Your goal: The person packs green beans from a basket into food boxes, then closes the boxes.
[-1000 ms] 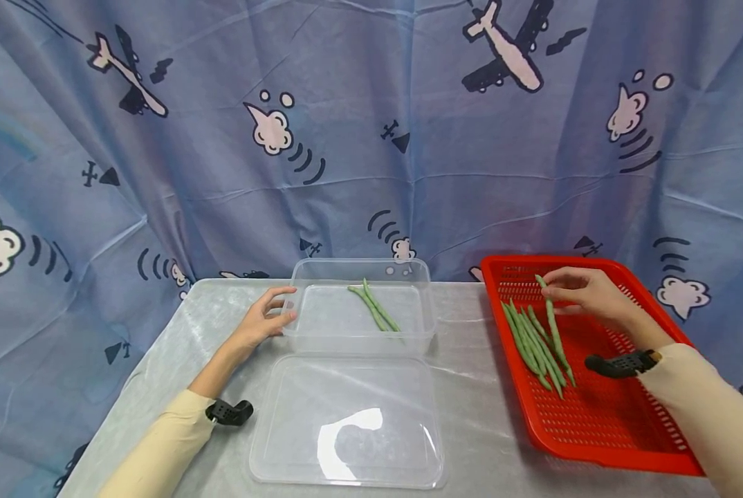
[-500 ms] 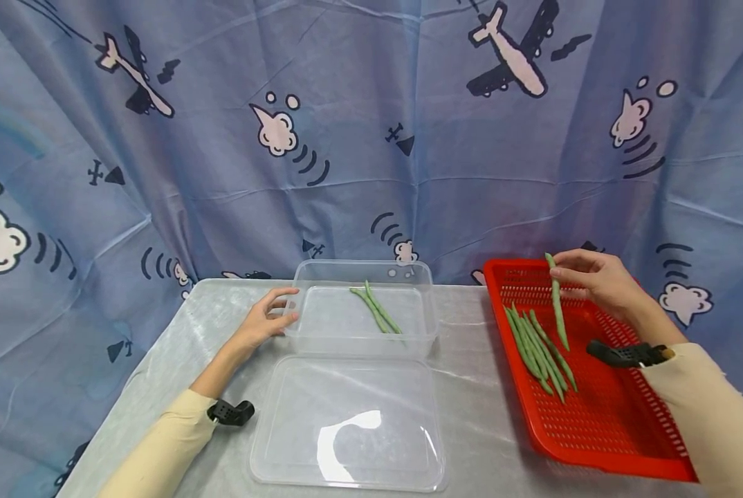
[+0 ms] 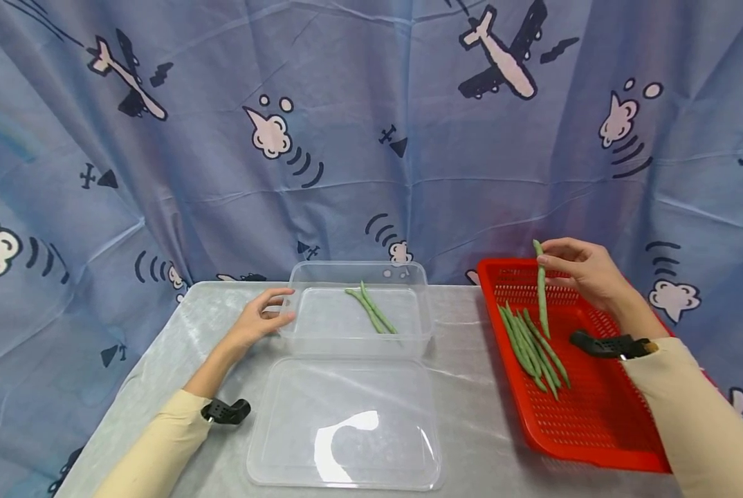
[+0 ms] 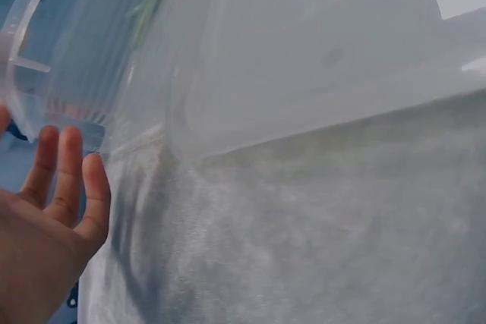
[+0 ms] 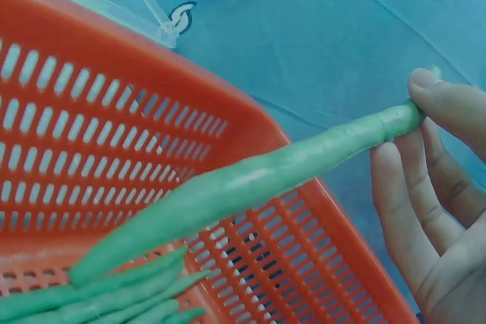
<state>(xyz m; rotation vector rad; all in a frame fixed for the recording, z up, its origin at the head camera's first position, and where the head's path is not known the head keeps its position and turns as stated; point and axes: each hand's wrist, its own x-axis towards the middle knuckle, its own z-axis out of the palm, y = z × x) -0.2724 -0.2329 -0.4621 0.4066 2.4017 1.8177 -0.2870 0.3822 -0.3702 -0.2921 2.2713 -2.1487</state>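
Observation:
Between thumb and fingertips, my right hand [image 3: 586, 271] pinches one green bean [image 5: 250, 180] near its upper end. The bean hangs over the far part of the red basket [image 3: 595, 453]. Several other green beans [image 3: 530, 349] lie in a bunch along the basket's left side. My left hand [image 3: 256, 321] rests at the left wall of a clear plastic container [image 3: 355, 339], its fingers relaxed and spread; the left wrist view shows the fingertips [image 4: 70, 138] by the wall. Two green beans [image 3: 371, 311] lie inside that container.
A clear lid [image 3: 346, 422] lies flat on the table directly in front of the container. The pale table cover [image 3: 471, 387] shows between lid and basket. Behind the table hangs a blue curtain [image 3: 346, 138] printed with airplanes.
My right hand has lifted the pinched bean up from beside the bunch and shifted slightly left. The left hand stays at the container.

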